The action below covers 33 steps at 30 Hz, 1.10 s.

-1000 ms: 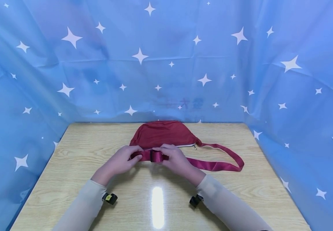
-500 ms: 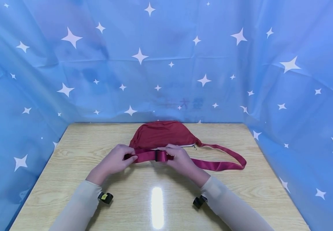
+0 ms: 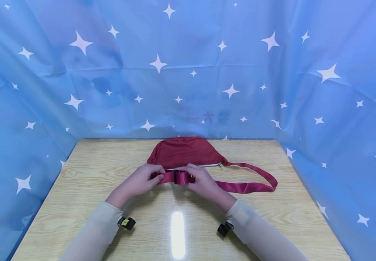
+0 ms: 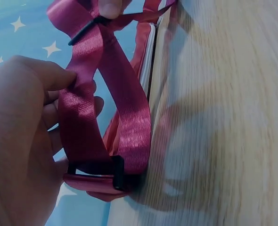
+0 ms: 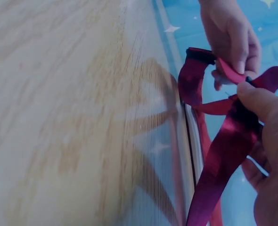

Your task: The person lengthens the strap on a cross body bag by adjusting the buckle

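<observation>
A dark red waist bag lies at the back of the table, its zipper edge toward me. In front of it, both hands work on its magenta strap. My left hand pinches the strap between thumb and fingers, left of a black slider buckle. Just right of that slider, my right hand holds the strap, which forms a small loop there; the right thumb presses at the slider in the left wrist view. A second black buckle sits on the strap's fold below the left fingers.
The light wood table carries the bag near its back edge. The strap's free curve spreads right of the bag, beside a zipper pull. A blue curtain with white stars stands behind and along both sides.
My left hand slid left along the strap, then came back right toward the slider. The right hand and the slider have shifted slightly right. The bag has hardly moved.
</observation>
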### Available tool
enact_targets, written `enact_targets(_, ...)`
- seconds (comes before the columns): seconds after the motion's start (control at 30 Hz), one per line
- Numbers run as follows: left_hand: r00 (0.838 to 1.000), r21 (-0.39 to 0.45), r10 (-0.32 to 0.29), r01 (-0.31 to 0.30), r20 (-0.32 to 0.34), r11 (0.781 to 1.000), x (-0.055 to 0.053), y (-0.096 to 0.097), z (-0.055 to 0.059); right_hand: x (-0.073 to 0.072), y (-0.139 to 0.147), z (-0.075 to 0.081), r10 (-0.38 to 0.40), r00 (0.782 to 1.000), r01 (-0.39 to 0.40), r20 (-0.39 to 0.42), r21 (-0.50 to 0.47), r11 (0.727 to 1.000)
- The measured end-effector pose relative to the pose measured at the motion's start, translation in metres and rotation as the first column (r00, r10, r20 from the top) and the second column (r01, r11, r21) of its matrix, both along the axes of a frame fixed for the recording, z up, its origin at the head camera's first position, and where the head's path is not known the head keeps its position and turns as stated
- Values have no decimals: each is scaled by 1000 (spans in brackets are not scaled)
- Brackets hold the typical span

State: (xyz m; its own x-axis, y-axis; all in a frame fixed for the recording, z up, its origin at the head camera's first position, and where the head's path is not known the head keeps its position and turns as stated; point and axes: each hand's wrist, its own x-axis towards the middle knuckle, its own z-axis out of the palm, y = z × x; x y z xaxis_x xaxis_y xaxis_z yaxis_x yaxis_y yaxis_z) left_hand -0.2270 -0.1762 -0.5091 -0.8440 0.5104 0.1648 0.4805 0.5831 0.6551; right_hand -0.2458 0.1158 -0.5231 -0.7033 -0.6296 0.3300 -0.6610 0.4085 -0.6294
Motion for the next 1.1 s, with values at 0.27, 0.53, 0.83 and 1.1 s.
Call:
enact_targets(0.27, 1000, 34, -27, 26, 11, 999, 0, 11, 0, 1, -10, -4, 10, 1000, -10, 8, -15, 1000)
enact_targets(0.53, 1000, 36, -21, 20, 16, 999, 0, 14, 0, 4, -15, -2, 17, 1000, -17, -23, -25, 1000)
enact_targets(0.83, 998, -18, 48, -47, 40, 999, 4, -2, -5, 4, -10, 0, 13, 996, -17, -90, -41, 999)
enact_targets(1.1, 996, -53, 84, -82, 37, 995, 8, -22, -11, 2, -3, -3, 6, 999, -11, -52, -103, 995)
